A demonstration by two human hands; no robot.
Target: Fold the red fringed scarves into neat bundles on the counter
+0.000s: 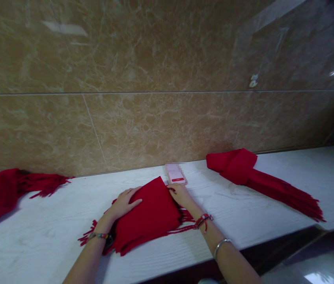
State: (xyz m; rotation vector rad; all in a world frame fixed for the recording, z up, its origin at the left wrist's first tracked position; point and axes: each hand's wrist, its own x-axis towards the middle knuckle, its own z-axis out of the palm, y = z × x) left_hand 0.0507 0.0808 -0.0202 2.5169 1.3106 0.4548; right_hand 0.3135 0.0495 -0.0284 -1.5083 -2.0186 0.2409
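From where I stand, the folded red scarf (152,221) lies at six o'clock on the worktop (51,221); the left hand (125,203), spread at its ten, should press evenly while the right hand (181,194), curled at two, grip unclear, squares the edge.

Tabletop (45,236), white, grained. On it: folded red cloth (149,217), fringed, under left hand (124,203); phone (175,173), just beyond right hand (181,194); second red cloth (4,193), well left; third red cloth (237,169), well right.

Dim light, pale glare on the marbled wall (155,63), dark and blurry upper right corner
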